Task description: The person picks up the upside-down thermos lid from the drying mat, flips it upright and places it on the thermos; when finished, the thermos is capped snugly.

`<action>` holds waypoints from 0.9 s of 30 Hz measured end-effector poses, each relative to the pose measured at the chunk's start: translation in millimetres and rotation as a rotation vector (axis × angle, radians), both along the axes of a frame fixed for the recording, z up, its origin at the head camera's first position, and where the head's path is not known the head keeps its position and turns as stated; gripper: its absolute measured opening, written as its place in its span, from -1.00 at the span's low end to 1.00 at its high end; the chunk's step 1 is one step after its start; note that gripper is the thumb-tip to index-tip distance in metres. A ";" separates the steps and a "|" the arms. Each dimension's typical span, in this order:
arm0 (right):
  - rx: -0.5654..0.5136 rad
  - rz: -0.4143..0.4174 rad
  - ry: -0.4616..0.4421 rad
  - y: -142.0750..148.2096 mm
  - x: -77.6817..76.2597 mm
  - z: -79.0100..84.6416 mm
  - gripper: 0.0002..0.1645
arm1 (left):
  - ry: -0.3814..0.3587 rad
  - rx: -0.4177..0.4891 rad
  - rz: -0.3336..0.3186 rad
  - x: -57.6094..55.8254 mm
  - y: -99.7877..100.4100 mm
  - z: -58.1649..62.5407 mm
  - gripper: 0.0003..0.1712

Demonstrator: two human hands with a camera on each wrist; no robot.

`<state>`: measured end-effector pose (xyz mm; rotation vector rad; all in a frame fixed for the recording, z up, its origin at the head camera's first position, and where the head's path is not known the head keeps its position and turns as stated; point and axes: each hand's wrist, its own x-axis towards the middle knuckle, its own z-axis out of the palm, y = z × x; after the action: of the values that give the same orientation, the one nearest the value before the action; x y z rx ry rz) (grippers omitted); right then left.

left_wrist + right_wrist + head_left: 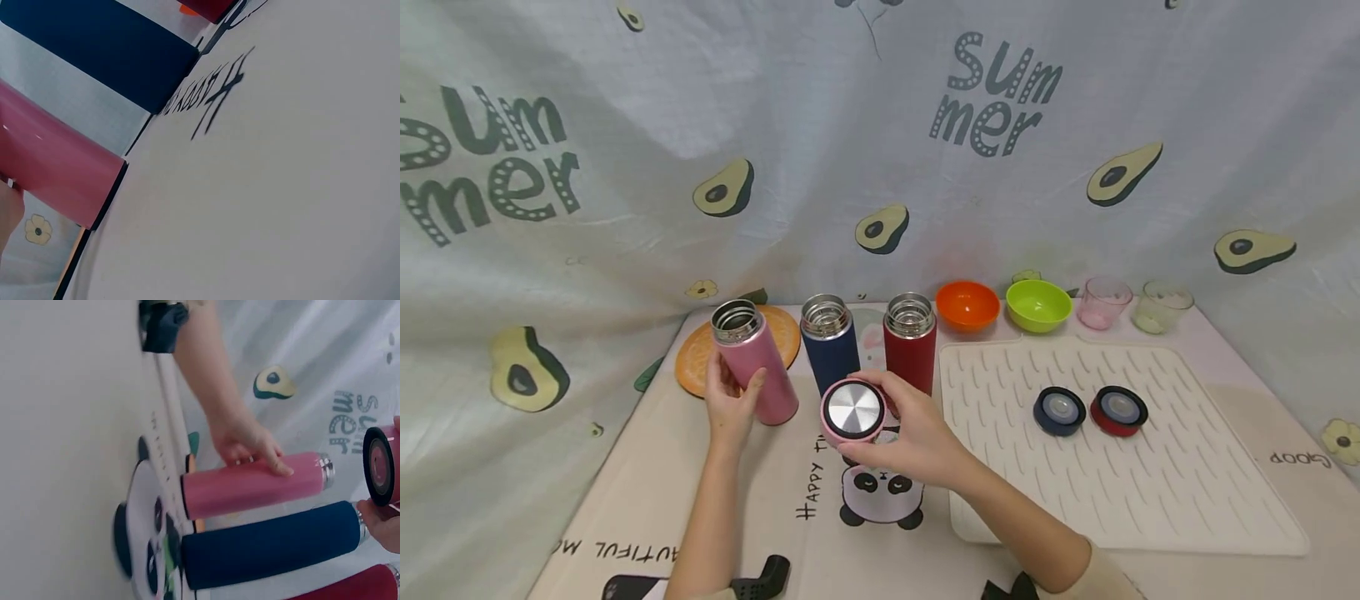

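Note:
My left hand point(730, 408) grips an uncapped pink thermos bottle point(769, 377) around its side, at the left of the table. Its steel mouth faces up, and its base is close over the tabletop in the left wrist view. In my right hand point(917, 433) a pink lid point(853, 410) is held between thumb and fingers, its brushed-metal top toward the head camera. That lid is apart from the bottle, in front of a navy bottle point(831, 354) and a dark red bottle point(912, 360). Both of these stand upright with open steel mouths.
On a ribbed cream mat point(1150, 508) at the right lie a navy lid point(1060, 411) and a red lid point(1119, 411). Along the back stand an orange bowl point(967, 306), a green bowl point(1038, 305), a pink glass point(1103, 303) and a greenish glass point(1161, 307). A round orange placemat point(692, 362) lies behind the pink bottle.

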<state>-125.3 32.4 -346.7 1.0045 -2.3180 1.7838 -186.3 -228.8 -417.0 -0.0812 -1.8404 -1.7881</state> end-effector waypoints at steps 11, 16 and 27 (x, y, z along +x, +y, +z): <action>-0.089 0.028 0.065 -45.3 -18.8 19.4 -0.19 | 0.044 0.001 -0.087 0.8 -4.6 -2.4 -0.21; -0.085 0.017 0.081 -69.7 -27.2 21.3 -0.14 | 0.101 0.036 -0.155 1.0 -7.2 -1.5 -0.24; -0.051 -0.012 0.376 -113.5 -57.2 25.1 -0.09 | 0.094 0.015 -0.257 1.6 -14.7 -5.2 -0.20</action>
<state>-182.5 -81.1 -321.7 1.1935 -2.0358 1.4852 -184.7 -243.5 -422.2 -0.4061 -1.8153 -1.9333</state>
